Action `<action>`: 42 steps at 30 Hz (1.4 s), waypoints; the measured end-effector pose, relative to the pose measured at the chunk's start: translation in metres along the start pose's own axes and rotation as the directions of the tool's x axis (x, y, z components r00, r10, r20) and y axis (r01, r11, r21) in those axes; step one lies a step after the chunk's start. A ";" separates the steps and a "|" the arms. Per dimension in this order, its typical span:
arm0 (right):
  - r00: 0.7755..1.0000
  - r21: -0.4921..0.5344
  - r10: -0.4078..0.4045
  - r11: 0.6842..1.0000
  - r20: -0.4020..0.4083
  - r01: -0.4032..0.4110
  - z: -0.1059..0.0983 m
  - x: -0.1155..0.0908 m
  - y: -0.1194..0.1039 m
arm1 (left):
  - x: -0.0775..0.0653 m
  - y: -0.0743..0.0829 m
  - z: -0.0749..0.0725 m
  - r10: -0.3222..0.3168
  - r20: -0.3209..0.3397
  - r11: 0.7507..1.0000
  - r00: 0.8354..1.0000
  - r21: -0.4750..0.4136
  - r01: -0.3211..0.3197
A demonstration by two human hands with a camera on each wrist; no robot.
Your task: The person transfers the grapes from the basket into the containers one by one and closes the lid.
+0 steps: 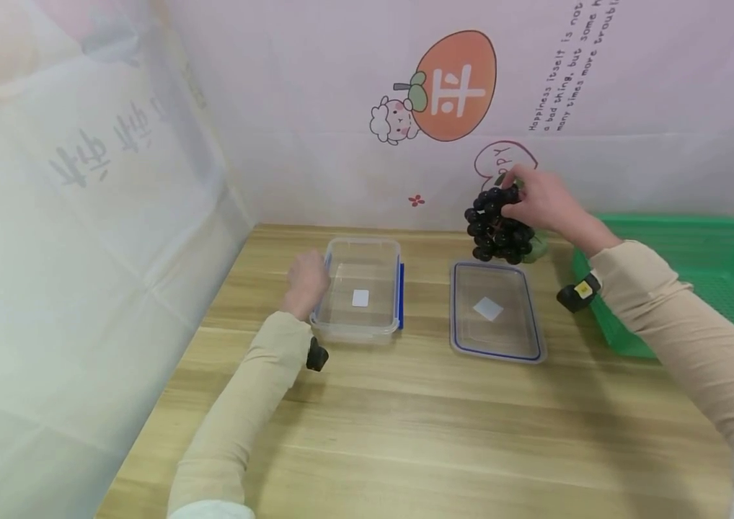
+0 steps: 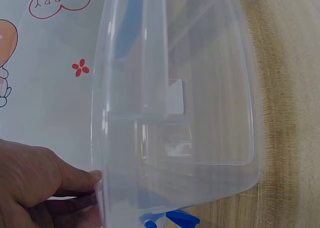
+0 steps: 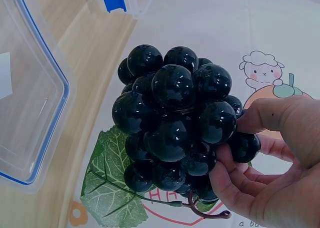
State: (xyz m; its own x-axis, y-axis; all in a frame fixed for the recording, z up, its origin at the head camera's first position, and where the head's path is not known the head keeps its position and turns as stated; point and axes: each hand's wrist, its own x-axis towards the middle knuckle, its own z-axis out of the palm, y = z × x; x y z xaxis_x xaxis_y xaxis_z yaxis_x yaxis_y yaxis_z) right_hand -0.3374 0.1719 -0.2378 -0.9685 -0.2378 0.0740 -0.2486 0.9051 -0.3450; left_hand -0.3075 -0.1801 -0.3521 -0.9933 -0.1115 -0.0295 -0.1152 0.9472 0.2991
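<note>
Holding a bunch of shiny black grapes (image 3: 172, 138) in the right grip (image 1: 542, 202), pinched snugly between thumb and fingers. Held up near the far edge of the tabletop (image 1: 406, 418), just behind a flat clear lid (image 1: 500, 281) with a blue line running near the edge. Showing a green leaf (image 3: 115, 178) with pale lines and a bent brown stem (image 3: 205, 213) next to the grapes in the right wrist view. Holding a clear box (image 1: 354, 333) with the left grip (image 1: 307, 282), pinching the edge between thumb and fingers. Set on the tabletop to the left of the lid, with a gap in between. Marked with a white square (image 1: 360, 298) on the box and another white square (image 1: 488, 308) on the lid, turned like a kite. Fitted with a blue flap (image 1: 401, 295) along the right side of the box. Placed off to the right, past the lid, with a green basket (image 1: 698, 234) partly behind the right sleeve (image 1: 659, 303). Decorated at the back with a pale cloth (image 1: 308, 108), printed with an orange fruit (image 1: 458, 86), a little sheep (image 1: 393, 121) and a red flower (image 1: 416, 200).
</note>
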 end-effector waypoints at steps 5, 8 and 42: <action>1.000 -0.004 -0.010 1.000 0.004 0.010 0.001 0.005 -0.006 | 0.000 -0.001 0.000 0.005 0.006 1.000 1.000 -0.024 -0.005; 1.000 -0.018 -0.024 1.000 0.006 0.024 0.002 0.010 -0.013 | 0.002 -0.003 0.000 -0.004 -0.001 1.000 1.000 -0.026 0.004; 0.995 0.099 -0.102 0.990 -0.011 0.103 0.042 0.023 -0.064 | 0.001 0.001 0.004 -0.010 -0.014 1.000 1.000 -0.004 0.010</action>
State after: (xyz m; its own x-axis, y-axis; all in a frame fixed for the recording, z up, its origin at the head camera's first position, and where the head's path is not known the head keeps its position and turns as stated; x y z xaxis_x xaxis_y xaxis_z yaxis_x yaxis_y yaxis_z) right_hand -0.3430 0.0935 -0.2531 -0.9381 -0.3253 0.1192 -0.3442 0.8364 -0.4266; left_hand -0.3084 -0.1782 -0.3552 -0.9919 -0.1256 -0.0192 -0.1255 0.9447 0.3031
